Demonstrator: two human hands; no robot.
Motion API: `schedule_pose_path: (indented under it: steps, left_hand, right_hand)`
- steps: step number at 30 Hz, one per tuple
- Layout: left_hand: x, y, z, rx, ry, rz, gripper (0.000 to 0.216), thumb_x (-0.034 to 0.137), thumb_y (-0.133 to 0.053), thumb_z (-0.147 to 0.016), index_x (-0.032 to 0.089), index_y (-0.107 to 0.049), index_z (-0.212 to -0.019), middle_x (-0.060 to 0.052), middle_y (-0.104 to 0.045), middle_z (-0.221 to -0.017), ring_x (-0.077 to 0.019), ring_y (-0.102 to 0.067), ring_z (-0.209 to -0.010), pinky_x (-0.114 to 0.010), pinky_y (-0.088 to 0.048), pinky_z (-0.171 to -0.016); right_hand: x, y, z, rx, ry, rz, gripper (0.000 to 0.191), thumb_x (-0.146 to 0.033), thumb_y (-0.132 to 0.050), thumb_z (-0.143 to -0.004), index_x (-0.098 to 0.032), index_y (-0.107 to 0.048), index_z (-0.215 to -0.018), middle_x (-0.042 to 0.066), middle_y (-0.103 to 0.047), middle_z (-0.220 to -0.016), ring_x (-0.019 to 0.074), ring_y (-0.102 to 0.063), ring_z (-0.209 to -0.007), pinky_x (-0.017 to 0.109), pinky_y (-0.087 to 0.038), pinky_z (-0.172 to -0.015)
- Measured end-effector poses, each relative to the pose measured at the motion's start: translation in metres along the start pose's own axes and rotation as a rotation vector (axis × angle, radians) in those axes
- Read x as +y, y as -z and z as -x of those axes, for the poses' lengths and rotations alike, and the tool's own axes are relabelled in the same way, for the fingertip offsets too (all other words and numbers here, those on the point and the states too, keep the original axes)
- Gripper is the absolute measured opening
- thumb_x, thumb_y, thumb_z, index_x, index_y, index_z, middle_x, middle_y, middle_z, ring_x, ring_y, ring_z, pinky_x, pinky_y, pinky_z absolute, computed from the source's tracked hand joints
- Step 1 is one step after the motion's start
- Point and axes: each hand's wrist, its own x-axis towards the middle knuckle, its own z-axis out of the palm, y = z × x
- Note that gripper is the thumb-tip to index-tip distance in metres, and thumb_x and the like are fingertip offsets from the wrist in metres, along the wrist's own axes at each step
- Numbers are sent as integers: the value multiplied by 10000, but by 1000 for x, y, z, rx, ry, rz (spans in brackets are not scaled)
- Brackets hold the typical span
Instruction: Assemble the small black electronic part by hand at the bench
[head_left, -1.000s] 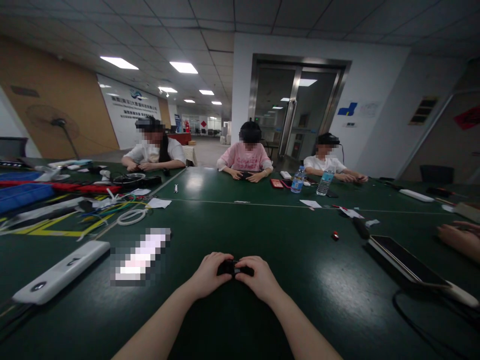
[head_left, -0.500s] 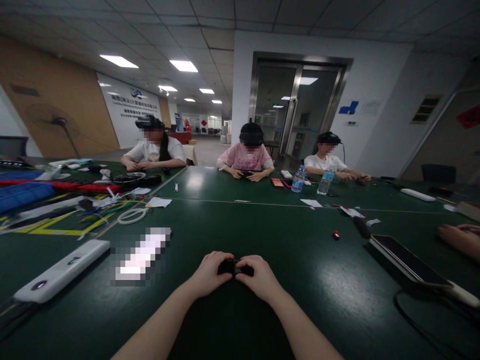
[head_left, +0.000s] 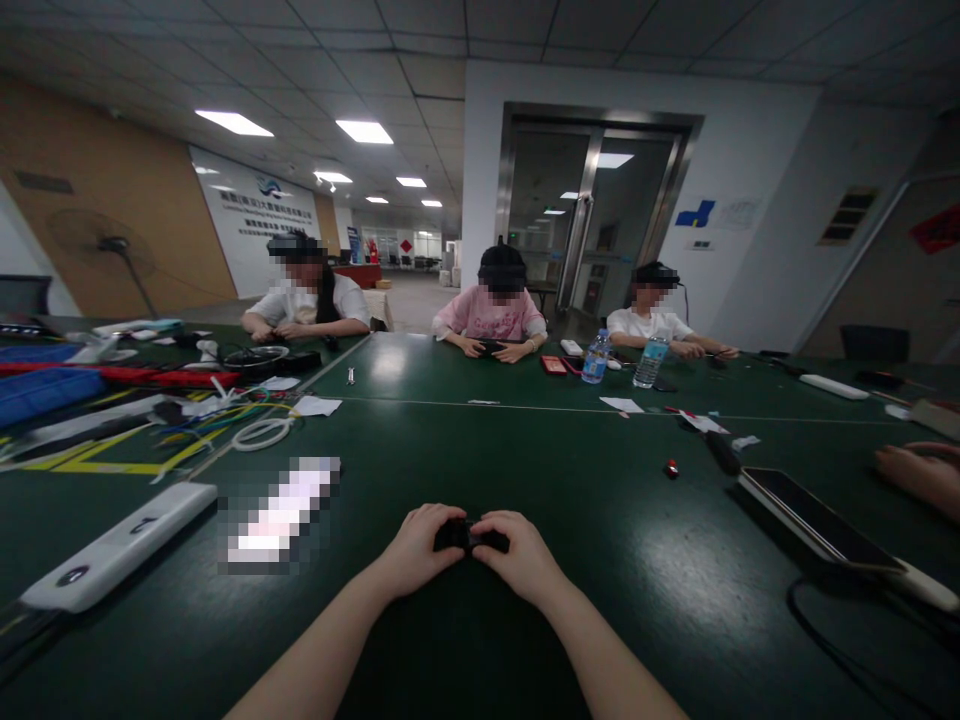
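Your left hand (head_left: 421, 545) and right hand (head_left: 517, 550) face each other, fingers curled and thumbs turned inward, with only a narrow gap between the two sets of fingertips. Between them you have hold of a small, dark black, hard-looking object (head_left: 470, 537), pinched from both ends. Your fingers cover much of it, so its full shape cannot be made out, nor whether its underside touches the dark green, smooth tabletop (head_left: 480, 455).

The step in hand looks to be close two-handed work on that piece, with the thumbs on the side nearest you. Whether you are pressing, turning or merely gripping it, a single moment cannot tell. As a judgement, the next move calls for small, even finger effort, one hand bracing while the other works, and for the piece to be kept low over the table in case it slips.

Outward from your left hand lies a bright, pixelated flat rectangle (head_left: 285, 510), and farther out, a long white plastic bar (head_left: 120, 548). Beyond your right hand, well apart, sits a tiny red-and-dark item (head_left: 671, 468); farther outward lies a flat, black-faced slab with a pale edge (head_left: 821, 518).
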Motion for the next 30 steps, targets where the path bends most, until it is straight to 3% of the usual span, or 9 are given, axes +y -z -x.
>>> schedule_pose_path:
  steps: [22, 30]
  left_hand:
    - [-2, -2, -1, 18, -4, 10, 469, 272, -658, -700, 253, -537, -1153, -47, -597, -1154, -245, -507, -1097, -390, -354, -971]
    - [1, 0, -1, 18, 17, 14, 477, 255, -661, -697, 240, -534, -1157, -54, -597, -1147, -239, -513, -1085, -384, -360, -966]
  right_hand:
    - [-3, -1, 0, -3, 36, 93, 287, -258, -670, -672, -292, -635, -954, -4, -613, -1071, 211, -510, -1079, 392, -363, -952]
    - [-4, -2, 2, 12, 22, 94, 216, -272, -647, -696, -296, -645, -911, -17, -610, -1071, 216, -503, -1083, 413, -352, -951]
